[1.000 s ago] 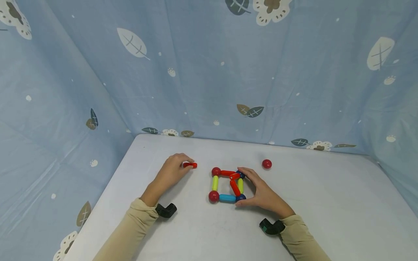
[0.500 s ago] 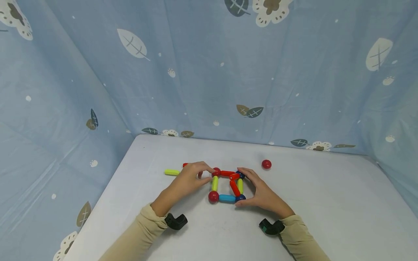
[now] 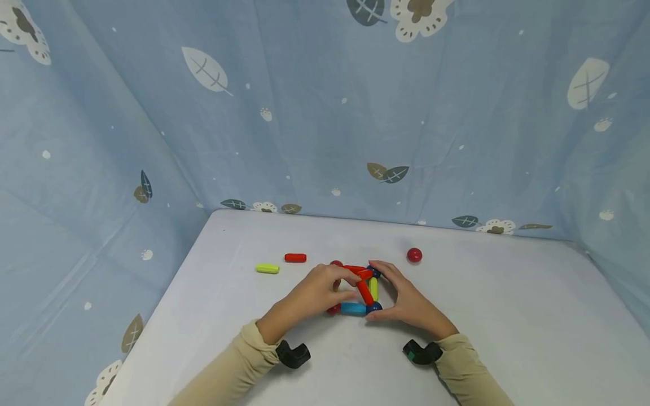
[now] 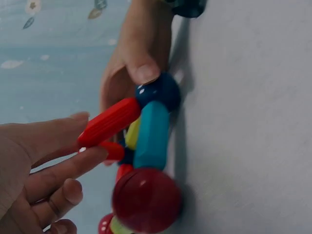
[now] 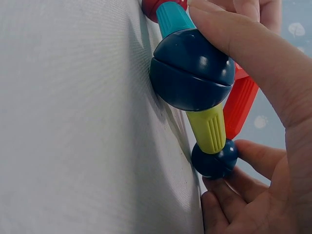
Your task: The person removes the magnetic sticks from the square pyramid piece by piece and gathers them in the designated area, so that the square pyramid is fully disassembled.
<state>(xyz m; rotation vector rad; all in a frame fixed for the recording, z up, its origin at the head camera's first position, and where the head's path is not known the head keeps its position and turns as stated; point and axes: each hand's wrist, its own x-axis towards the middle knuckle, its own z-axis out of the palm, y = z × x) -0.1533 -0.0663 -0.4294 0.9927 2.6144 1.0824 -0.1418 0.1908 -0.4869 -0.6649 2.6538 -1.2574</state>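
A square frame of magnetic sticks and balls lies on the table, with a blue stick [image 3: 352, 308], a yellow-green stick [image 5: 208, 129], red balls [image 4: 146, 200] and dark blue balls [image 5: 192, 70]. Two red sticks [image 4: 111, 119] rise from the blue balls and lean together. My left hand [image 3: 317, 287] reaches over the frame's left side, thumb and index finger pinching the raised end of a red stick; it covers the left yellow-green stick. My right hand [image 3: 408, 299] grips the right side, thumb against the near blue ball, fingers at the far blue ball [image 5: 214, 158].
A loose red stick [image 3: 295, 257] and a yellow-green stick [image 3: 267, 268] lie at the left on the white table [image 3: 508, 316]. A single red ball [image 3: 414, 255] sits behind the right hand. Blue patterned cloth [image 3: 304, 113] hangs behind the table.
My left hand has left the loose red stick, moved right past the far red ball, and come to the raised red sticks. The right hand and the frame stay put.
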